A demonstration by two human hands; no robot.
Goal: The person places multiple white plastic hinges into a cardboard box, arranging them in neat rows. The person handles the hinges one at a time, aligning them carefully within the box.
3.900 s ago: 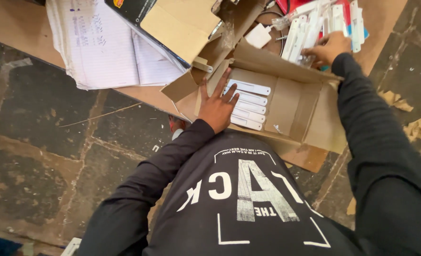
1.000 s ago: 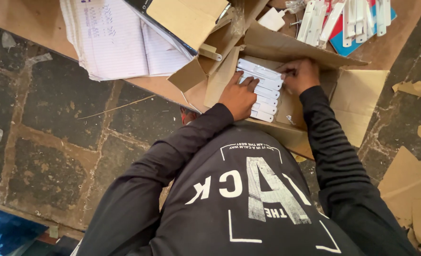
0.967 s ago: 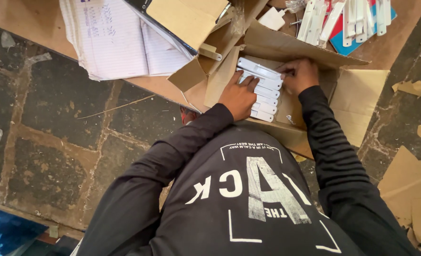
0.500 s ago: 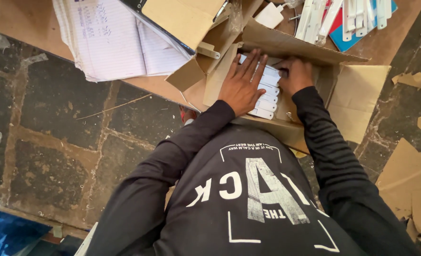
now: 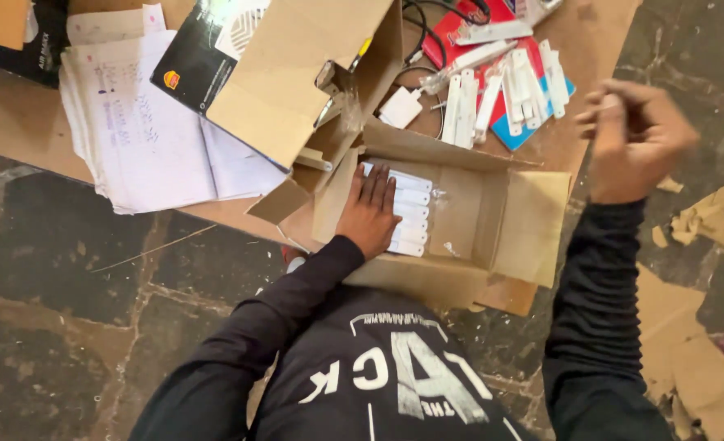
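Right hand (image 5: 635, 139) is motion-blurred so can't tell if it holds anything, left hand (image 5: 370, 212) covers part of the white packets (image 5: 411, 214), and the black box (image 5: 27, 45) gets cut off at the top-left edge.

White packets (image 5: 405, 210) in open brown carton (image 5: 525, 220); black box (image 5: 190, 65) upper left

A dark stone floor (image 5: 93, 327) of large worn slabs with pale cracked joints — dusty and mottled. Flat brown cardboard sheets (image 5: 19, 131) lie spread over it, and torn cardboard scraps (image 5: 705, 220) are scattered at the right — under even, soft light.
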